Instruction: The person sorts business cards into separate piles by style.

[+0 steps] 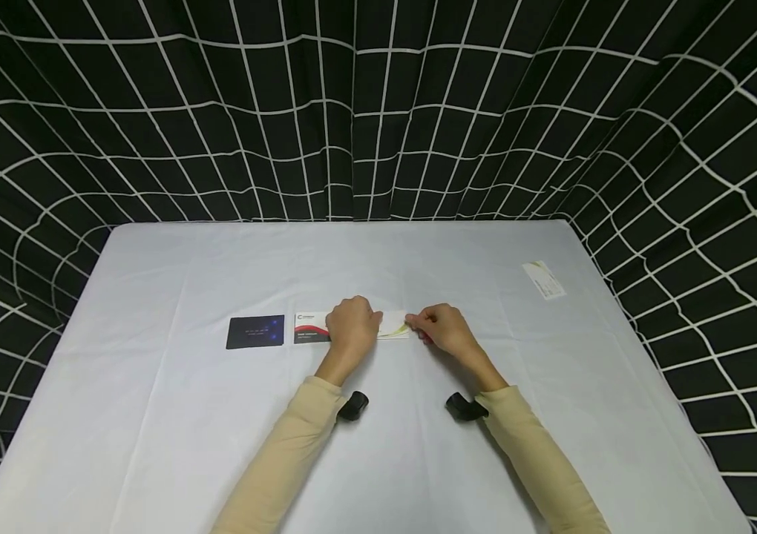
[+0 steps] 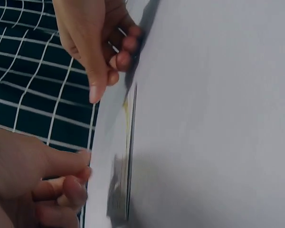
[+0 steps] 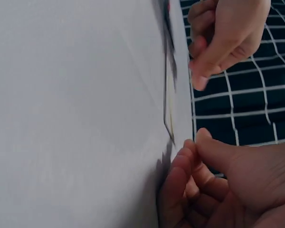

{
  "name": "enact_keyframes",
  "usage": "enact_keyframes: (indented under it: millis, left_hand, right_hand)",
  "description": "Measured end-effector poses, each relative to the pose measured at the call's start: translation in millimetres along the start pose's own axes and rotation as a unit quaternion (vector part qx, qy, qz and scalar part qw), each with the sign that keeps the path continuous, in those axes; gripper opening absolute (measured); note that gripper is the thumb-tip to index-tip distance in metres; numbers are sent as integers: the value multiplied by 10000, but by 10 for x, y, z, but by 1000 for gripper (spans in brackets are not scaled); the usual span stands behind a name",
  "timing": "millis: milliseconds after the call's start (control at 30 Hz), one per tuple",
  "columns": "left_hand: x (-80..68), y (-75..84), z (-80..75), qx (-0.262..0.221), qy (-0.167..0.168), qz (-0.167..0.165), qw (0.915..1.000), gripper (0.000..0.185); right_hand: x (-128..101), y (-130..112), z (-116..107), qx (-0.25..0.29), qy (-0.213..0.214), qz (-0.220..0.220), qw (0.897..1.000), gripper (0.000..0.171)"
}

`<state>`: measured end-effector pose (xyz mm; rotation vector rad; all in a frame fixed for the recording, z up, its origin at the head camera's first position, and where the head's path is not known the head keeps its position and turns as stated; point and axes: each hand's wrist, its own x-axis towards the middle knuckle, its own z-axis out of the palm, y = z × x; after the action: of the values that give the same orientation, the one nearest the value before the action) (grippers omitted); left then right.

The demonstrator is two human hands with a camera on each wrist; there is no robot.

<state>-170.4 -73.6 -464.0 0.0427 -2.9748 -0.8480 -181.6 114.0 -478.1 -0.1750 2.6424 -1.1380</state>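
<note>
Black grid-patterned curtains surround a white-clothed desk (image 1: pixel 218 460) where, near its middle, the left hand (image 1: pixel 352 325) rests curled on a white card (image 1: pixel 393 326) while the right hand (image 1: pixel 441 328) fingers pinch its right end, apparently lining it up beside a red-and-white card (image 1: pixel 310 328) and a dark card (image 1: pixel 254 331).

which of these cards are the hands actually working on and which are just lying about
In hand:
- white card with yellow-green swoosh, between the two hands
- left hand, resting over the row of cards
- right hand, fingers at that card's right end

Lying about:
- dark blue card, left end of the row
- red, black and white card, beside it
- lone white card, far right of the table
</note>
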Motion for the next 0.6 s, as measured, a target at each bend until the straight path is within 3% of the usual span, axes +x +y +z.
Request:
enact_keyframes:
  millis: [133, 300, 467, 600]
  left_hand:
    - [30, 182, 122, -571, 131, 504, 9970, 34]
    - [131, 516, 337, -1157, -284, 1013, 9877, 20]
    - [274, 903, 567, -1470, -850, 1055, 9798, 31]
    - [388, 1288, 791, -2154, -1457, 925, 9612, 43]
  right_hand:
    - [-60, 119, -188, 56, 307, 51, 9995, 35]
    - [-149, 351, -555, -177, 792, 297, 9963, 33]
    - [-194, 634, -957, -429, 961, 721, 9918, 38]
    - [-247, 944, -1281, -787, 1494, 1167, 9787, 45]
